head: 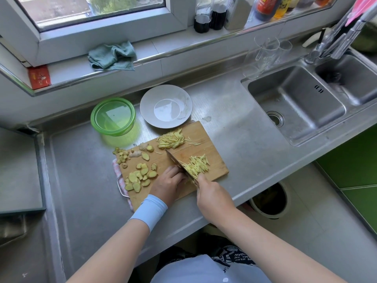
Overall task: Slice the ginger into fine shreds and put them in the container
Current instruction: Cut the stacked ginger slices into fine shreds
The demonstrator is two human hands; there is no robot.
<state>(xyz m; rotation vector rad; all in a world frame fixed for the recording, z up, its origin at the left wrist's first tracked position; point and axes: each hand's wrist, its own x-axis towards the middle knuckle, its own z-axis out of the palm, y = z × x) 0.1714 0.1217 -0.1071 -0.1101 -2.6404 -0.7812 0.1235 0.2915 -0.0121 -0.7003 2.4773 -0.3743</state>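
Note:
A wooden cutting board (212, 146) lies on the steel counter. Several ginger slices (140, 174) are spread over its left half. One pile of fine ginger shreds (171, 140) sits at the board's far side, another pile (196, 166) to the right of the knife. My right hand (214, 199) grips the handle of a cleaver (176, 163), whose blade is down on the board. My left hand (169, 183), fingers curled, presses on ginger just left of the blade; that ginger is hidden under the fingers. A green lidded container (113, 116) and an empty grey plate (166, 106) stand behind the board.
A double steel sink (295, 103) with a tap (334, 43) lies to the right, with clear glasses (265, 54) beside it. A teal cloth (112, 55) and sauce bottles (212, 17) sit on the window sill. A bin (269, 201) stands on the floor below the counter edge.

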